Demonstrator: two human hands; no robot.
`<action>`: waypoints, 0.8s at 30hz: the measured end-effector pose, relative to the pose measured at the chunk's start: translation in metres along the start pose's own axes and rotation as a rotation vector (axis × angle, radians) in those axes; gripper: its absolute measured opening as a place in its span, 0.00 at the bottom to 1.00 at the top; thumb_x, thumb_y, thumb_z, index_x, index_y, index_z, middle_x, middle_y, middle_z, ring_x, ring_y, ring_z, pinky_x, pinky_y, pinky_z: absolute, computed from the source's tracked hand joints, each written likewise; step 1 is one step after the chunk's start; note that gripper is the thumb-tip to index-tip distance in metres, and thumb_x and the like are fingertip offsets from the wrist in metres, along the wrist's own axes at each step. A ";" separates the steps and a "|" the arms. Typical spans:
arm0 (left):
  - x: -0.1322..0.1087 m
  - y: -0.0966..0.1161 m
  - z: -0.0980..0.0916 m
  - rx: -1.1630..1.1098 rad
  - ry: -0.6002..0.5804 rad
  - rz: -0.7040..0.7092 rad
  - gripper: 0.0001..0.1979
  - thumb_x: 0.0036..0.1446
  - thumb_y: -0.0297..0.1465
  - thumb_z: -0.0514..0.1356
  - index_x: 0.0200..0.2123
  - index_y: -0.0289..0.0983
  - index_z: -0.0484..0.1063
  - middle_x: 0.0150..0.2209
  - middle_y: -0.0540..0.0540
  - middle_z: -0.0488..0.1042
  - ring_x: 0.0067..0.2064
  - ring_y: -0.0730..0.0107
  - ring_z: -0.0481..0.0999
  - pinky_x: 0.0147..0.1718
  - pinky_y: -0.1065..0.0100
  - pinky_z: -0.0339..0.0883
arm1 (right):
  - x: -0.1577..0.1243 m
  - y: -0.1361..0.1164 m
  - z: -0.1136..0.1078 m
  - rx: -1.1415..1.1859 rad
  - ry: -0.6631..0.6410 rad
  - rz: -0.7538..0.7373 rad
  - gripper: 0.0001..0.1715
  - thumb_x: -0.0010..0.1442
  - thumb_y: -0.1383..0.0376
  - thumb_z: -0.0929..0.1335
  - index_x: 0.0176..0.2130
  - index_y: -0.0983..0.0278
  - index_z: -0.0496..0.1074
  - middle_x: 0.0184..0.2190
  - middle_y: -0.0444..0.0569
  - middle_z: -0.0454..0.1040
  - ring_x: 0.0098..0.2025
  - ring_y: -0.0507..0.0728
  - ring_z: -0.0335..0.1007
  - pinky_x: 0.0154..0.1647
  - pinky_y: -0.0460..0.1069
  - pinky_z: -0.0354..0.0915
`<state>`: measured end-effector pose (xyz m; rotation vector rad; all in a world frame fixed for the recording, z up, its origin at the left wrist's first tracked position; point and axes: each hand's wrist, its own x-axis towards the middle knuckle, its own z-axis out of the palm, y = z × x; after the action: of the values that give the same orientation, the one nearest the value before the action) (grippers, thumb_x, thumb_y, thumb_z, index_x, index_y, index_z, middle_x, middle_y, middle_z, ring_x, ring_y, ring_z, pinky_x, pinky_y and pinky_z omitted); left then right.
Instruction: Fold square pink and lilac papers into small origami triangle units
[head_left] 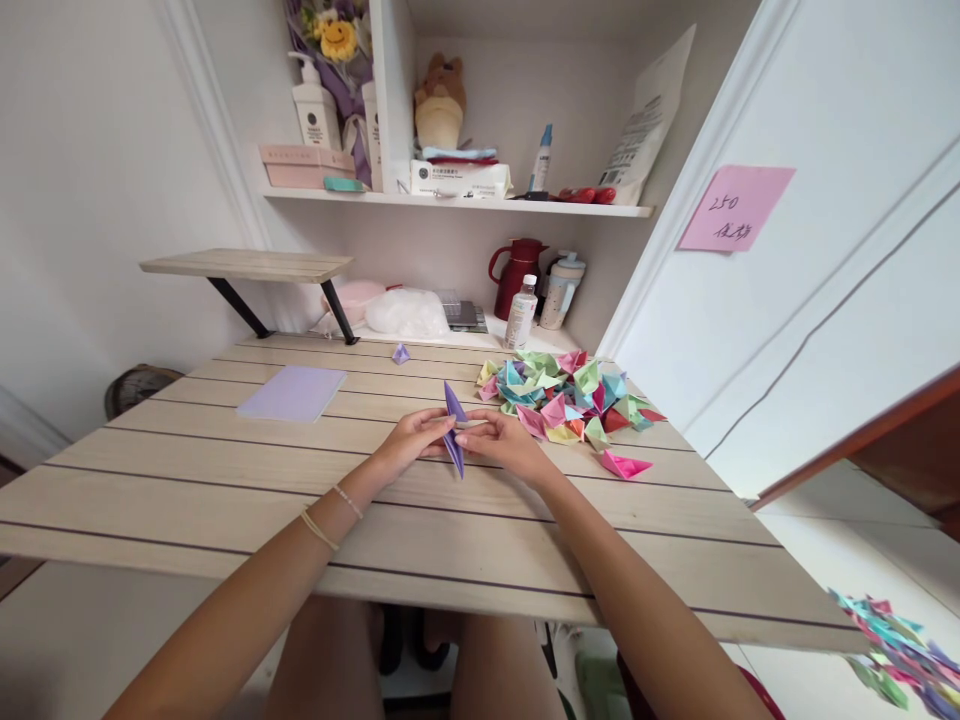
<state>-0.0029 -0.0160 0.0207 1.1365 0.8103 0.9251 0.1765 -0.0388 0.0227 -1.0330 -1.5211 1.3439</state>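
Observation:
A folded purple paper piece [454, 428] stands upright between my two hands over the middle of the wooden table [187, 480]. My left hand [409, 440] pinches it from the left and my right hand [501, 440] pinches it from the right, fingers closed on the paper. A stack of lilac paper sheets [292, 393] lies to the left. A pile of several folded paper boats in pink, green, blue and yellow [570, 395] sits just right of my hands, with one pink boat [625, 464] apart at its near side.
A small purple folded piece [400, 353] lies at the table's far side. Behind it stand a bottle [520, 312], a red jug [516, 272] and a plastic bag [407, 312]. A small raised shelf [247, 264] is at the back left. More folded paper [896, 650] shows at lower right.

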 end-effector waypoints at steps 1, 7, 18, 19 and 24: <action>0.000 0.000 0.000 0.002 0.000 0.001 0.22 0.43 0.34 0.65 0.44 0.34 0.69 0.41 0.39 0.74 0.38 0.63 0.76 0.40 0.61 0.69 | 0.000 0.000 -0.001 0.013 -0.004 -0.003 0.29 0.43 0.58 0.72 0.44 0.65 0.66 0.33 0.50 0.76 0.37 0.57 0.73 0.39 0.52 0.68; -0.001 0.001 -0.001 0.051 -0.019 -0.008 0.24 0.45 0.35 0.63 0.47 0.35 0.68 0.40 0.40 0.75 0.40 0.61 0.75 0.39 0.62 0.69 | -0.002 -0.004 0.000 -0.060 0.058 -0.005 0.29 0.44 0.57 0.71 0.45 0.66 0.67 0.32 0.51 0.76 0.36 0.56 0.73 0.38 0.51 0.68; -0.006 -0.001 0.003 0.080 -0.159 0.019 0.22 0.47 0.34 0.62 0.47 0.37 0.69 0.43 0.41 0.74 0.42 0.61 0.74 0.41 0.64 0.66 | 0.002 0.004 0.001 -0.197 0.112 -0.071 0.31 0.41 0.55 0.72 0.44 0.65 0.68 0.36 0.52 0.75 0.35 0.56 0.73 0.37 0.51 0.69; -0.006 0.000 0.003 0.091 -0.158 0.022 0.22 0.46 0.34 0.62 0.47 0.38 0.69 0.43 0.41 0.74 0.42 0.61 0.73 0.41 0.64 0.65 | 0.002 0.004 0.002 -0.170 0.105 -0.065 0.30 0.42 0.54 0.72 0.44 0.65 0.68 0.36 0.52 0.75 0.35 0.56 0.73 0.36 0.51 0.69; -0.005 -0.001 0.004 0.150 -0.166 0.090 0.21 0.46 0.33 0.62 0.46 0.38 0.70 0.40 0.43 0.75 0.39 0.64 0.74 0.39 0.67 0.65 | 0.003 0.002 0.002 -0.089 0.150 -0.039 0.28 0.48 0.51 0.68 0.44 0.65 0.67 0.36 0.52 0.75 0.33 0.56 0.73 0.30 0.49 0.70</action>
<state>-0.0013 -0.0220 0.0208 1.3711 0.7064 0.8419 0.1741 -0.0364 0.0205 -1.1289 -1.4916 1.1538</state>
